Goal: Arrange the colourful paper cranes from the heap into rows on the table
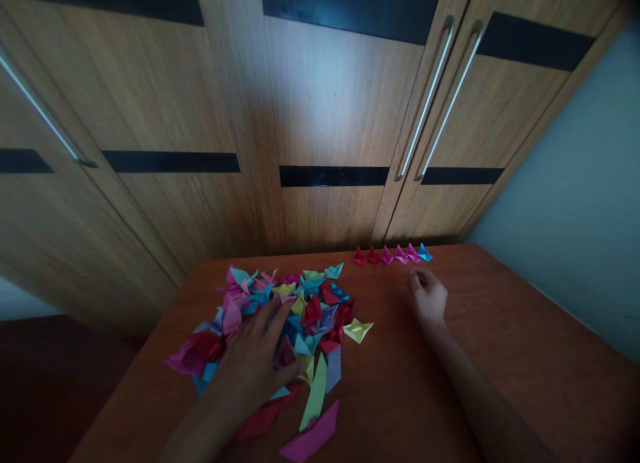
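Observation:
My left hand (257,350) rests over a heap of small folded paper boats (313,310) in pink, red, blue, yellow and purple. Its fingers are spread and the palm faces down, hiding part of the heap. My right hand (429,295) is curled closed above the table, with no paper showing in its fingers. Just beyond it stands a row of several paper boats, with red ones (360,256) at the left, pink ones (401,254) in the middle and a blue boat (425,252) at the right end. A yellow boat (359,330) lies at the heap's right edge.
The reddish-brown table (390,396) backs onto a wooden wardrobe (330,116) with black bands and metal handles (427,100). Flat folded strips, one green (315,396) and one magenta (313,436), lie at the heap's near side. A pale wall (565,203) rises on the right.

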